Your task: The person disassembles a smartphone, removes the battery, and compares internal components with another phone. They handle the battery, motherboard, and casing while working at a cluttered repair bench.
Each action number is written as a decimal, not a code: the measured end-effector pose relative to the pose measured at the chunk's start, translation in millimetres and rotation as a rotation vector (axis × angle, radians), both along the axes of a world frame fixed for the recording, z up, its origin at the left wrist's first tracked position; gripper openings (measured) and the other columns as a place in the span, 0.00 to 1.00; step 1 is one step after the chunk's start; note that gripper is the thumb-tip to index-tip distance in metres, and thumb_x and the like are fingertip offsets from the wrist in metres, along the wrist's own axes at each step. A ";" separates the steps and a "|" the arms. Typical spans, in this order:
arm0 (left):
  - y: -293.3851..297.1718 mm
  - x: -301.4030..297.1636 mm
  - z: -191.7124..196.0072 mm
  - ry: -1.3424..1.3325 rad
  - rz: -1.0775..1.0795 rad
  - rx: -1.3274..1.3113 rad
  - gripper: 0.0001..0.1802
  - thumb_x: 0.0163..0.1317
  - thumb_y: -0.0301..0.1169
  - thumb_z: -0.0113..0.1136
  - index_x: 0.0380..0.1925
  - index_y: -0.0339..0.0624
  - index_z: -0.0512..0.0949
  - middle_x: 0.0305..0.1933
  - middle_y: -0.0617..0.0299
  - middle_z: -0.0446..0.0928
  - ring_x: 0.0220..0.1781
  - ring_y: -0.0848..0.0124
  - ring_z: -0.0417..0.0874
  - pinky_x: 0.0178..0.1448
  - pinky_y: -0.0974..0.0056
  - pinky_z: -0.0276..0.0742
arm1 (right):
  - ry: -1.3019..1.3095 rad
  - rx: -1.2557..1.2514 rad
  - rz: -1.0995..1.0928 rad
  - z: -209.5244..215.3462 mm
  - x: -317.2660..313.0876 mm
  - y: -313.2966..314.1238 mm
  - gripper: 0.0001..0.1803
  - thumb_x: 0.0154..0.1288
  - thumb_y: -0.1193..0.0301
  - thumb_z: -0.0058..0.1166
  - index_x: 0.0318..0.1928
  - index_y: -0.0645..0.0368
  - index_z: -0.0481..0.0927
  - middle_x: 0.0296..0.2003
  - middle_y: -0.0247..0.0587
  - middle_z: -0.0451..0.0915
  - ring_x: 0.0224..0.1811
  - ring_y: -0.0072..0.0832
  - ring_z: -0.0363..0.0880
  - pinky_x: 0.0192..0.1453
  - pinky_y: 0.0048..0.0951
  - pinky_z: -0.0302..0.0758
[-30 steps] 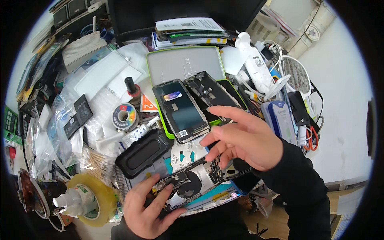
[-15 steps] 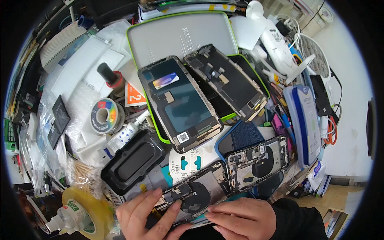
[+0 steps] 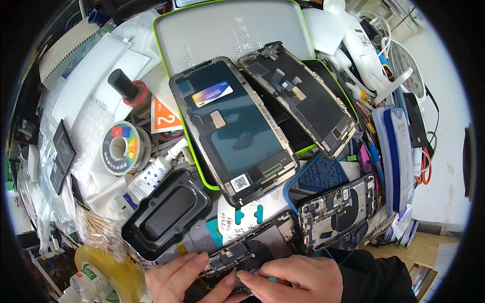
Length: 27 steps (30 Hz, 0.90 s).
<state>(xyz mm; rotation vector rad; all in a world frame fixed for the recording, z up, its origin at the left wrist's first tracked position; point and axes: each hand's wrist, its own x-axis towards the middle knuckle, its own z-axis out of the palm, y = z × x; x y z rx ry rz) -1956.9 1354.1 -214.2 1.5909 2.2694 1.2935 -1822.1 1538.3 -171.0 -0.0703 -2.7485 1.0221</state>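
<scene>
Left hand (image 3: 174, 280) is gripping an oblong black-and-silver opened phone (image 3: 255, 248), slanting up-right. Right hand (image 3: 300, 280) is curling nearside, grip unclear.

Scene is being viewed by 1 head-worn fisheye, left of 2, facing steeply down from the person's side. Left hand (image 3: 174, 278) and right hand (image 3: 300, 280) are being framed close, lower edge; green-edged case (image 3: 212, 33) is being caught farther up.

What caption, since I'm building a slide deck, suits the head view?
Left hand and right hand at an opened phone, a second opened phone beside it.
</scene>
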 end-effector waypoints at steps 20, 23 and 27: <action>1.9 -1.9 0.3 0.057 -0.023 -0.015 0.26 0.49 0.40 0.83 0.49 0.47 0.89 0.62 0.45 0.78 0.52 0.47 0.84 0.50 0.49 0.84 | -0.053 0.211 -0.006 6.1 -0.8 -7.5 0.16 0.63 0.73 0.67 0.51 0.61 0.86 0.43 0.37 0.79 0.31 0.30 0.77 0.29 0.29 0.75; 1.9 0.4 1.8 0.134 -0.015 -0.047 0.23 0.58 0.43 0.79 0.52 0.47 0.88 0.62 0.46 0.78 0.54 0.47 0.83 0.51 0.49 0.83 | 0.023 0.192 -0.071 1.1 1.3 -11.6 0.15 0.64 0.73 0.65 0.51 0.61 0.86 0.44 0.37 0.80 0.30 0.31 0.78 0.29 0.31 0.75; 1.1 1.8 3.5 0.154 -0.040 -0.079 0.21 0.64 0.43 0.74 0.54 0.49 0.88 0.64 0.44 0.78 0.57 0.46 0.82 0.55 0.49 0.81 | 0.061 0.038 -0.098 15.6 15.7 17.4 0.12 0.67 0.75 0.64 0.50 0.62 0.87 0.42 0.40 0.83 0.30 0.33 0.79 0.30 0.33 0.76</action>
